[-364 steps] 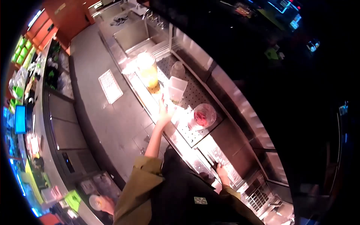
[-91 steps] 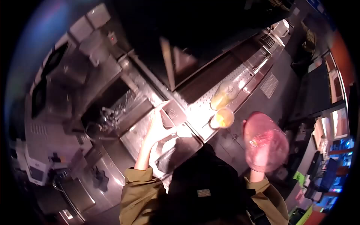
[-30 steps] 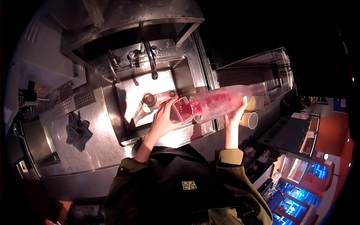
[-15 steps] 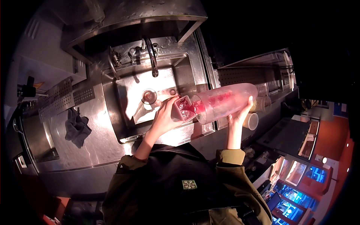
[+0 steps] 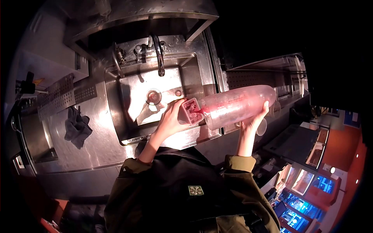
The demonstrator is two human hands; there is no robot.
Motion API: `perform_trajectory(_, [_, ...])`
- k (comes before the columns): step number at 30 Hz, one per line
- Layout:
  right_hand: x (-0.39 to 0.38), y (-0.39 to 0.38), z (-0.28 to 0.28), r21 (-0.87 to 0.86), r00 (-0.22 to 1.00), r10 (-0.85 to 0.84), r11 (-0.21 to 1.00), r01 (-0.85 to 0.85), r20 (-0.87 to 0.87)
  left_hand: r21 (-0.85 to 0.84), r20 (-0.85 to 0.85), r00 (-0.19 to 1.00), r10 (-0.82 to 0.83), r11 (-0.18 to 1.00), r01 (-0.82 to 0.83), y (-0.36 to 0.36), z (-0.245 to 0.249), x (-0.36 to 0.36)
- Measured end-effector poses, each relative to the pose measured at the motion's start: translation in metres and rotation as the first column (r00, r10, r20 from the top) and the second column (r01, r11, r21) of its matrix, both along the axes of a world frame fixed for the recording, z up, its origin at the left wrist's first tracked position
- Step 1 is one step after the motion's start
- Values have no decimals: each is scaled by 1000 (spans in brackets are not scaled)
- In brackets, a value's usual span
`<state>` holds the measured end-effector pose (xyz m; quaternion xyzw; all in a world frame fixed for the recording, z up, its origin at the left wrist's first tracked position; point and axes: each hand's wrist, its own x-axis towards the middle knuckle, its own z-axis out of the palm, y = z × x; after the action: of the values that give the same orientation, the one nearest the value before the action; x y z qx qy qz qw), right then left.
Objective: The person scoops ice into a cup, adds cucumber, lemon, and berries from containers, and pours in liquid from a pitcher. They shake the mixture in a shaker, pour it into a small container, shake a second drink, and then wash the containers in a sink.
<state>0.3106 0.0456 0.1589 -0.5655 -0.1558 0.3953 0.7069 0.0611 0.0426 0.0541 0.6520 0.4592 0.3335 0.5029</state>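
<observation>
My left hand is wrapped round a small square clear container, its open top facing up and bubbly red liquid inside. My right hand supports a large see-through cylindrical container from below, near its far end. The cylinder lies tilted almost on its side, its mouth against or just over the rim of the square container. Red liquid streaks along its inner wall and runs out of the mouth. Both containers are above the right front edge of the steel sink.
A curved faucet reaches over the sink, where a clear round cup stands. A dark cloth lies on the left counter beside a perforated metal plate. A pale cup sits behind my right wrist.
The large cylinder has shifted slightly right and up with my right hand. Its red contents have shrunk from a broad mass with pieces to a thin streak. My left hand stays nearly still.
</observation>
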Motion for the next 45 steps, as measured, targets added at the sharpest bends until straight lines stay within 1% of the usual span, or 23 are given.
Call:
perform_trajectory(3, [3, -1, -3, 17, 998, 31, 999, -32, 52, 8, 4, 1000, 13, 1000, -13, 0, 0, 1])
perform_trajectory(6, [-5, 2, 2, 42, 992, 6, 999, -12, 129, 20, -5, 1000, 17, 1000, -17, 0, -3, 1])
perform_trajectory(9, [-15, 2, 13, 50, 994, 13, 999, -19, 106, 45, 13, 999, 33, 998, -34, 0, -4, 2])
perform_trajectory(12, [-18, 1, 23, 74, 991, -20, 997, 10, 134, 68, 22, 999, 49, 996, -50, 0, -9, 3])
perform_trajectory(16, [-25, 2, 45, 99, 979, -3, 995, -17, 202, 114, 19, 998, 66, 991, -68, -1, -14, 2])
perform_trajectory(20, [-31, 1, 68, 191, 964, 74, 974, -125, 256, 159, 52, 996, 69, 984, -77, -1, -16, -1])
perform_trajectory(21, [-31, 2, 73, 228, 956, 38, 968, -108, 292, 173, 63, 995, 72, 982, -82, -1, -16, -2])
perform_trajectory(22, [-36, 3, 79, 246, 953, 45, 961, -122, 299, 153, 63, 995, 74, 985, -83, -2, -15, -3])
perform_trajectory(24, [-52, 7, 92, 303, 963, 117, 934, -190, 244, 113, 63, 995, 80, 990, -86, -2, -11, -7])
perform_trajectory(25, [-53, 7, 92, 326, 950, 133, 918, -225, 283, 119, 60, 994, 88, 988, -95, -2, -11, -8])
perform_trajectory(28, [-55, 9, 79, 286, 927, 225, 906, -313, 300, 129, 52, 993, 110, 985, -116, -3, -11, -13])
perform_trajectory(29, [-53, 8, 69, 230, 929, 243, 923, -310, 279, 130, 49, 992, 115, 984, -120, -3, -10, -15])
perform_trajectory(30, [-51, 7, 58, 151, 933, 213, 952, -265, 291, 130, 47, 992, 121, 984, -126, -3, -10, -18])
perform_trajectory(32, [-54, 15, 22, 88, 970, 28, 995, -50, 240, 112, 47, 989, 141, 983, -146, -5, -11, -23])
perform_trajectory(34, [-67, 29, -2, 1, 965, 23, 1000, -24, 263, 65, 40, 983, 179, 981, -181, -9, -11, -32])
perform_trajectory(36, [-71, 38, -34, -108, 990, 135, 985, -138, -37, -11, 24, 973, 232, 973, -231, -16, -8, -44])
perform_trajectory(37, [-74, 42, -49, -135, 966, 174, 970, -202, -193, 26, 43, 960, 275, 961, -276, -20, -9, -51])
perform_trajectory(39, [-81, 49, -88, -154, 848, 208, 935, -318, -488, 51, 40, 934, 355, 933, -357, -30, -10, -67])
perform_trajectory(40, [-88, 51, -108, -148, 759, 203, 918, -367, -619, 67, 36, 918, 396, 915, -397, -35, -10, -75])
perform_trajectory(41, [-96, 52, -129, -276, 751, 108, 888, -367, -651, 64, 32, 900, 435, 898, -436, -41, -10, -84])
perform_trajectory(42, [-93, 56, -165, -265, 704, 158, 852, -452, -692, 44, 42, 876, 481, 875, -483, -49, -14, -91])
perform_trajectory(44, [-101, 51, -222, -259, 608, 82, 854, -452, -790, 37, -3, 818, 575, 817, -575, -63, -1, -105])
perform_trajectory(45, [-114, 48, -262, -329, 654, 139, 775, -540, -744, 22, 26, 732, 681, 732, -681, -76, 27, -112])
